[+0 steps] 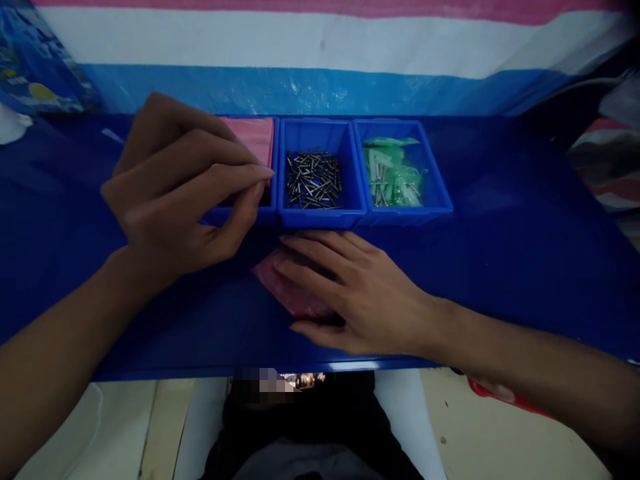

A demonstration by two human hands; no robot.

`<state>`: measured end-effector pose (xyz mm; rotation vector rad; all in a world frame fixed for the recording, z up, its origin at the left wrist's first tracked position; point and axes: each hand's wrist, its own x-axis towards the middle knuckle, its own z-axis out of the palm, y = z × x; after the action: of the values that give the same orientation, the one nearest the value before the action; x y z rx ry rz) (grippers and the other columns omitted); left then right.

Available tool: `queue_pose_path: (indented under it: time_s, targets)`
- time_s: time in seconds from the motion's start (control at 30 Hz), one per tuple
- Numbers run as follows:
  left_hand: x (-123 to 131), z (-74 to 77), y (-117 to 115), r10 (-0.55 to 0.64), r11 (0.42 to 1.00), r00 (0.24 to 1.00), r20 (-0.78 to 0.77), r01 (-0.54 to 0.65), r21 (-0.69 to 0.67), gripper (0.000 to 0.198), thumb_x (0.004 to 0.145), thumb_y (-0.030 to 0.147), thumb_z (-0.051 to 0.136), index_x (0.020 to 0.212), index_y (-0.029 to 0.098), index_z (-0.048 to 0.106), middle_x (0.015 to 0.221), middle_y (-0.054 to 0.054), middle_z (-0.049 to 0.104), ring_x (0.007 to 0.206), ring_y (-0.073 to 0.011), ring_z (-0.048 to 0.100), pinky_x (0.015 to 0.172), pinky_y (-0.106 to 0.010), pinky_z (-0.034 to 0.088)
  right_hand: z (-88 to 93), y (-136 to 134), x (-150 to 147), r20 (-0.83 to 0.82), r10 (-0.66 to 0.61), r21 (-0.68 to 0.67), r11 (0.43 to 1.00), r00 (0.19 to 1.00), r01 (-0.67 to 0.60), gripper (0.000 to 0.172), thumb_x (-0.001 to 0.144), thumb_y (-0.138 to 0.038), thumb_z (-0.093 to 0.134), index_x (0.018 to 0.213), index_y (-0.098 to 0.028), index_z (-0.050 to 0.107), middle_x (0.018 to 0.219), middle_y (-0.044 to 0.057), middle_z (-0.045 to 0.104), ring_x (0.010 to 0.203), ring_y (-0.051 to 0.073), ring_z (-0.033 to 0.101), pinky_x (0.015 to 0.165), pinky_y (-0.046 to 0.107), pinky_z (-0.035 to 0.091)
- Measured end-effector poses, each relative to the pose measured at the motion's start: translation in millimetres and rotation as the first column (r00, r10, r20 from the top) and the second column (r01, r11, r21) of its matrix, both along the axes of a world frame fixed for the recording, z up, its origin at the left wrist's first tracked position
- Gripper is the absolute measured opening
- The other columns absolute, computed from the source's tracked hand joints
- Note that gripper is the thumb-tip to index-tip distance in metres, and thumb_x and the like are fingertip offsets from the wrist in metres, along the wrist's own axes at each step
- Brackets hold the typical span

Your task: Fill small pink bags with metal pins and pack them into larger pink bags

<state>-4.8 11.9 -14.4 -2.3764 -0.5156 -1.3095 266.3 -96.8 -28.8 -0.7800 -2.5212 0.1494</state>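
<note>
My left hand (185, 187) is raised over the left blue bin, thumb and forefinger pinched together; whatever they hold, if anything, is too small to make out. Pink plastic bags (253, 137) lie in that bin, partly covered by the hand. Below the bins, my right hand (345, 287) rests with spread fingers on a pink bag (295, 287) lying flat on the blue table. The middle bin (323, 217) contains many small rivets or screws (313, 180). Green plastic bags (395, 173) with pale pieces fill part of the right bin (440, 187).
The blue table (500, 267) has its front edge just below my right hand. Behind it hangs a striped sheet (300, 40). A blue patterned package (43, 67) stands at the back left. Something red (530, 400) shows beneath my right forearm.
</note>
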Motion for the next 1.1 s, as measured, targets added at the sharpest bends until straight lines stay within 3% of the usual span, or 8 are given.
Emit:
queue_pose_path:
  time_s: [0.13,0.3,0.47,0.63,0.87,0.93,1.03,1.1]
  targets:
    - [-4.4,6.3,-0.3,-0.017,0.998,0.999,-0.034,0.019,0.058,0.028,0.092,0.023,0.089,0.120,0.025,0.085,0.105,0.002,0.085,0.101,-0.0239,0.080,0.103,-0.046,0.069,2.7,2.9,4.6,-0.079,0.035,-0.039,0.999,0.996,-0.038,0.039,0.106,-0.016,0.064,0.140,-0.006,0.079,0.149,0.016,0.080,0.140,0.033,0.078,0.119,0.049,0.068]
    - [-11.9,18.3,-11.5,-0.075,0.997,0.978,-0.194,0.069,-0.038,0.038,0.096,0.014,0.084,0.133,0.021,0.081,0.114,-0.001,0.086,0.107,-0.0248,0.082,0.112,-0.049,0.066,17.8,10.4,16.1,-0.215,-0.012,-0.245,0.969,0.977,-0.042,0.036,0.115,-0.022,0.062,0.145,-0.011,0.078,0.147,0.011,0.082,0.136,0.022,0.080,0.119,0.034,0.066]
    - [-4.1,20.1,-22.8,-0.165,0.977,0.977,-0.132,0.143,-0.158,0.030,0.103,0.012,0.075,0.132,0.021,0.079,0.115,-0.003,0.086,0.102,-0.0217,0.083,0.093,-0.040,0.070,24.5,11.1,17.2,-0.259,0.014,-0.238,0.968,0.966,-0.078,0.038,0.108,-0.011,0.056,0.133,-0.008,0.084,0.127,0.014,0.083,0.116,0.019,0.080,0.104,0.034,0.068]
    - [3.6,19.6,-25.1,-0.212,0.962,0.966,-0.149,0.179,-0.207,0.029,0.100,0.009,0.079,0.129,0.014,0.081,0.111,-0.007,0.085,0.097,-0.0218,0.083,0.090,-0.038,0.071,26.0,9.4,17.9,-0.303,-0.016,-0.267,0.961,0.953,-0.069,0.034,0.107,-0.014,0.062,0.130,-0.012,0.087,0.103,0.008,0.073,0.085,0.014,0.070,0.072,0.029,0.060]
    - [0.3,1.9,-39.4,-0.117,0.957,0.993,0.015,0.117,-0.266,0.033,0.115,0.030,0.063,0.141,0.029,0.083,0.093,0.003,0.084,0.083,-0.0146,0.084,0.084,-0.025,0.068,32.1,17.9,19.1,-0.657,-0.177,-0.306,0.951,0.732,-0.045,0.034,0.109,-0.009,0.065,0.078,-0.020,0.071,0.071,-0.002,0.061,0.069,0.011,0.058,0.066,0.031,0.048]
    - [3.6,2.4,-46.6,-0.163,0.875,0.986,0.033,0.160,-0.457,0.042,0.119,0.041,0.061,0.160,0.035,0.072,0.097,0.006,0.086,0.085,-0.0129,0.086,0.082,-0.021,0.070,33.3,20.0,18.4,-0.712,-0.163,-0.288,0.955,0.683,-0.072,0.033,0.108,-0.009,0.069,0.077,-0.021,0.072,0.072,-0.002,0.065,0.075,0.013,0.062,0.073,0.032,0.053]
    - [11.7,12.4,-52.2,-0.406,0.588,0.903,0.138,0.374,-0.717,0.065,0.121,0.057,0.061,0.181,0.041,0.041,0.124,0.005,0.086,0.101,-0.0153,0.089,0.082,-0.024,0.076,36.1,20.4,19.5,-0.707,-0.109,-0.283,0.949,0.698,-0.137,0.026,0.107,-0.012,0.073,0.084,-0.022,0.080,0.082,0.001,0.073,0.087,0.016,0.070,0.081,0.033,0.060]
    - [16.2,21.0,-52.6,-0.459,0.474,0.865,0.203,0.432,-0.767,0.071,0.119,0.068,0.058,0.183,0.047,0.034,0.150,0.003,0.077,0.125,-0.0203,0.086,0.099,-0.033,0.078,37.3,19.3,21.0,-0.672,-0.038,-0.271,0.942,0.739,-0.198,0.016,0.105,-0.013,0.077,0.095,-0.021,0.086,0.089,0.003,0.076,0.092,0.016,0.073,0.079,0.031,0.063]
